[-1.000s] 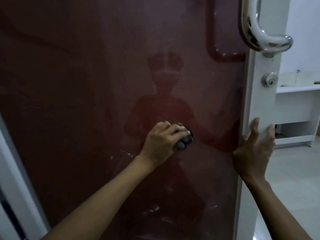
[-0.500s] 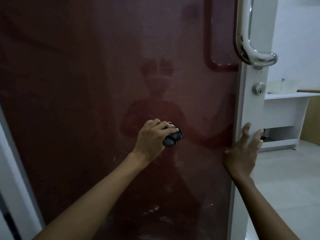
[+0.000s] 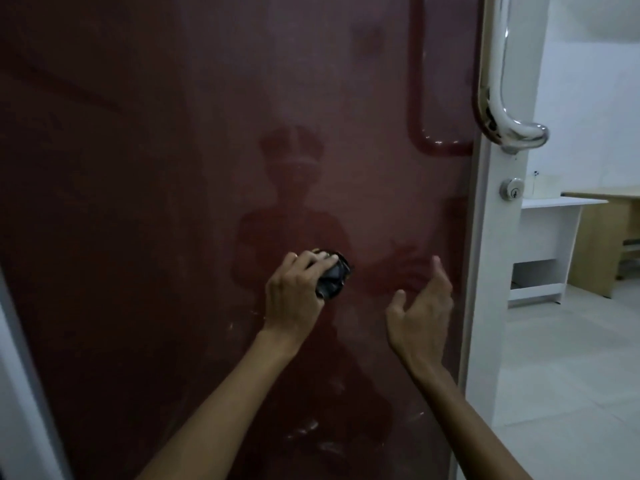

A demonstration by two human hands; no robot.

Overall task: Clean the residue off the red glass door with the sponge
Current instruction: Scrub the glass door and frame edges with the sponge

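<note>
Your left hand [image 3: 294, 292] presses the dark crumpled sponge [image 3: 332, 275] against the red glass door [image 3: 156, 202], near the middle of the pane. Your right hand [image 3: 420, 313] hangs in front of the glass, to the right of the sponge and close to the door's right edge. The curved chrome pull handle [image 3: 502, 109] sits on the white door frame [image 3: 485, 271] at that edge, with the round keyed lock cylinder [image 3: 511, 189] below it. Beyond the frame, to the right, a white desk [image 3: 550, 230] stands on the pale tiled floor [image 3: 571, 358].

Dim, soft picture; daylight from the right, edges bowed.
</note>
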